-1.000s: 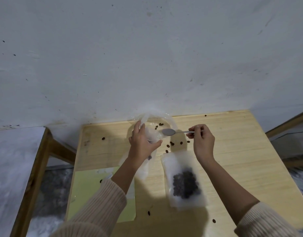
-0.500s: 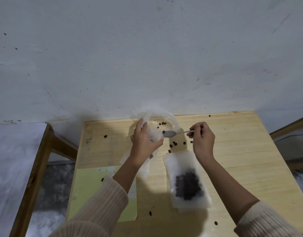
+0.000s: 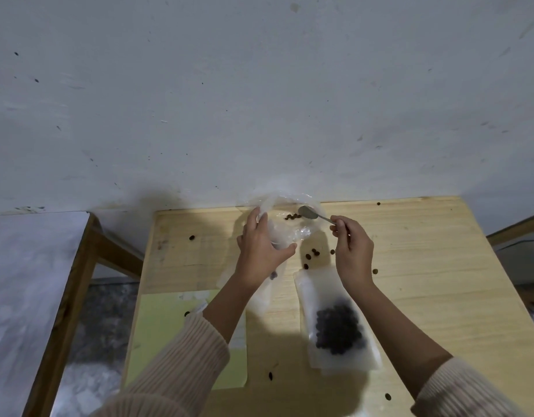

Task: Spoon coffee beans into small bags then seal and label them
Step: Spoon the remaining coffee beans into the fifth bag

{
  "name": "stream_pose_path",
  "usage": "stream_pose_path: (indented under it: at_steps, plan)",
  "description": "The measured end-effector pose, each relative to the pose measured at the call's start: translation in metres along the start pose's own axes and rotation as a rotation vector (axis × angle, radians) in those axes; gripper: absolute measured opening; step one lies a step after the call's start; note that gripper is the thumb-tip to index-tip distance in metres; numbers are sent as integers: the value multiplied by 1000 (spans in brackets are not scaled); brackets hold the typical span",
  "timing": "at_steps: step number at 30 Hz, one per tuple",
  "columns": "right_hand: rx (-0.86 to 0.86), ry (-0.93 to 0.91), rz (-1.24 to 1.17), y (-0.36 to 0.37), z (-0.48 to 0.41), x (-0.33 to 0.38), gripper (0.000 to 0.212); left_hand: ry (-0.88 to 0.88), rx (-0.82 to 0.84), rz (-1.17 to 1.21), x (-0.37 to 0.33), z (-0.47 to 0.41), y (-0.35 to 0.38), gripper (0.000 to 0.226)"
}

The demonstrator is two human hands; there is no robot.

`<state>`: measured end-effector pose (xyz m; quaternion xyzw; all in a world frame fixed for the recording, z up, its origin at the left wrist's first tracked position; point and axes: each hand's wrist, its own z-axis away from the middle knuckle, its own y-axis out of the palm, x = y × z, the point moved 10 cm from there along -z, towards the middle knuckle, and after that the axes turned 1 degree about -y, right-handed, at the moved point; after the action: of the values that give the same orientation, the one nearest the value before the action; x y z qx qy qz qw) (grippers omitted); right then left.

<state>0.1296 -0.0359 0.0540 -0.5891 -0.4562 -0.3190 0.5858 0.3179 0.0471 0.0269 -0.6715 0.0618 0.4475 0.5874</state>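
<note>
Two hands are working near the far edge of a pale wooden surface (image 3: 410, 266), seen from the head camera looking down.

The left hand (image 3: 261, 248) is gripping a crumpled clear plastic bag (image 3: 302, 233) by its near rim, fingers curled over the film and holding the mouth open. The right hand (image 3: 353, 251) is pinching the thin handle of a small metal spoon (image 3: 308, 212).

Over the past second the spoon's bowl has been travelling from beside the left thumb to deeper inside the bag. It is now lying just beside a small cluster of dark coffee beans (image 3: 293, 217). The bowl is looking empty, so another scoop is probably starting, and few beans seem to be remaining in the bag.

A flat frosted pouch (image 3: 323, 290), partly filled with beans, is lying nearer the person by the right wrist, in the same place as before. Whether its top is sealed cannot be told.

Some loose beans (image 3: 312, 254) are lying scattered between bag and pouch. A pale green sheet (image 3: 157, 326) is lying at the near left.
</note>
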Motion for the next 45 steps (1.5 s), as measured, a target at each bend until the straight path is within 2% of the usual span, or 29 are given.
stream_pose_path:
  at_steps: [6, 15, 22, 30, 33, 39, 45]
  plan:
    - [-50, 60, -48, 9, 10, -11, 28, 3, 19, -3, -1, 2, 0, 85]
    - [-273, 440, -290, 7, 25, -57, 29, 0, 73, 47, -3, 6, 4, 87]
    - [-240, 604, -464, 29, 35, -76, 31, -27, 156, 100, -1, 13, 11, 89]
    - [-243, 778, -687, 40, 46, -78, 28, -15, 134, 95, 3, 11, 8, 88]
    - [-256, 755, -706, 34, 41, -72, 27, 4, 128, 77, 2, 12, 8, 87]
    - [-256, 578, -669, -2, 20, -49, 26, 7, 91, 5, 9, 7, 4, 91]
    - [-119, 362, -521, -20, 11, -15, 25, -9, 90, 18, 9, 5, 6, 93]
